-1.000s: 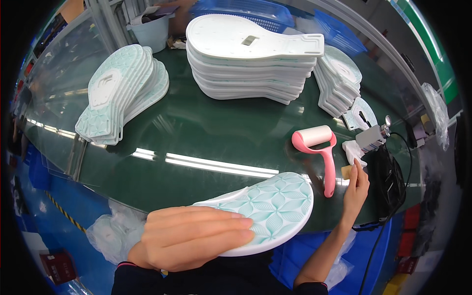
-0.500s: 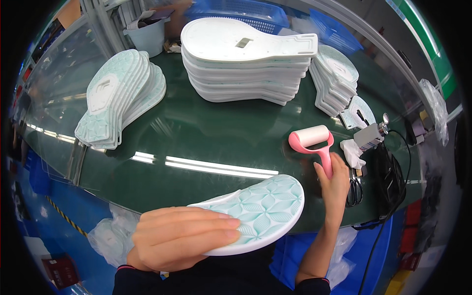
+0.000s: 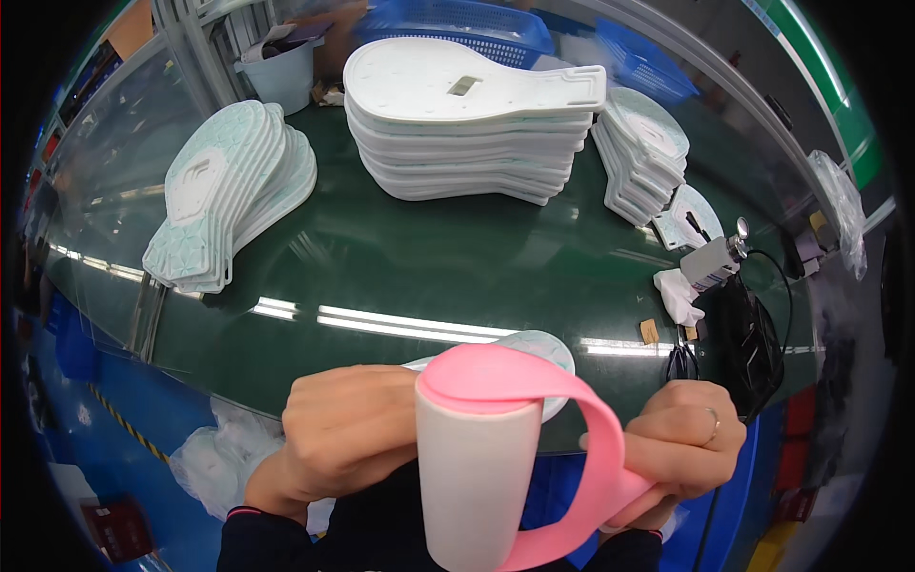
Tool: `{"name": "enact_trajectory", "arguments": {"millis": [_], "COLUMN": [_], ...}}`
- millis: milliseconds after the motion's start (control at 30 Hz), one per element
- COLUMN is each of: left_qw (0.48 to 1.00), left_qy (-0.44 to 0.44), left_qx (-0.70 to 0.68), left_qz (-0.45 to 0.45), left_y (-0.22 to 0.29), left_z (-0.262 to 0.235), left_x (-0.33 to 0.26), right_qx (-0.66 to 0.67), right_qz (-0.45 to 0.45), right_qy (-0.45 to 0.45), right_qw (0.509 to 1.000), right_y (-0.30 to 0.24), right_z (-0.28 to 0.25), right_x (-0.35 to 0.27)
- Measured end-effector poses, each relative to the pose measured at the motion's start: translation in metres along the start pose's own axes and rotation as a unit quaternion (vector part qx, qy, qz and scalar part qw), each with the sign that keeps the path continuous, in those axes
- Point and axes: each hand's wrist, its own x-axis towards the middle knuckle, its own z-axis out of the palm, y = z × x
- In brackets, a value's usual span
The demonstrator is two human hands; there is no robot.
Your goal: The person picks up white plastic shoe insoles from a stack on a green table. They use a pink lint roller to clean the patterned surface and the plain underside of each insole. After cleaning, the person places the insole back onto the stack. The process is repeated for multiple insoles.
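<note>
Close in front of me, my right hand (image 3: 686,440) grips the pink handle of a lint roller (image 3: 477,486) with a white cylinder. My left hand (image 3: 351,419) is closed at the left of the roller, its fingertips hidden behind it. It appears to hold the white plastic panel (image 3: 543,345) with a mint petal pattern, which shows only in part behind the roller. Farther off on the dark green table (image 3: 419,257) stands a tall stack of paddle-shaped white panels (image 3: 410,86).
Mint-patterned panels lie stacked at left (image 3: 210,186) and right (image 3: 639,153). At the right are a metal-topped bottle (image 3: 708,265), crumpled tissue (image 3: 679,297), scissors (image 3: 681,362) and a black bag (image 3: 753,334). Blue baskets (image 3: 457,27) and a pale bucket (image 3: 279,76) stand at the back.
My right hand has lifted the lint roller off the table and brought it near, in front of the panel. My left hand has turned, and its fingertips are now covered.
</note>
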Motion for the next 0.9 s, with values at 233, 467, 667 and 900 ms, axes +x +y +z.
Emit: {"name": "enact_trajectory", "arguments": {"millis": [233,467,667,900], "left_qw": [0.995,0.999,0.993,0.991], "left_qy": [0.051,0.006,0.112,0.096], "left_qx": [-0.08,-0.051,-0.039,-0.055], "left_qz": [-0.027,0.012,-0.001,0.071], "left_y": [-0.017,-0.007,-0.011,0.001], "left_z": [-0.008,-0.006,-0.021,-0.027], "left_x": [-0.007,0.0,-0.014,-0.011], "right_qx": [-0.08,-0.057,-0.084,-0.123], "right_qz": [0.091,-0.007,0.112,0.466], "right_qy": [-0.025,0.042,-0.025,0.122], "right_qw": [0.992,0.997,0.99,0.868], "right_y": [0.019,-0.003,0.026,0.077], "right_z": [-0.031,0.006,-0.024,0.002], "right_x": [-0.032,-0.008,-0.043,-0.093]}}
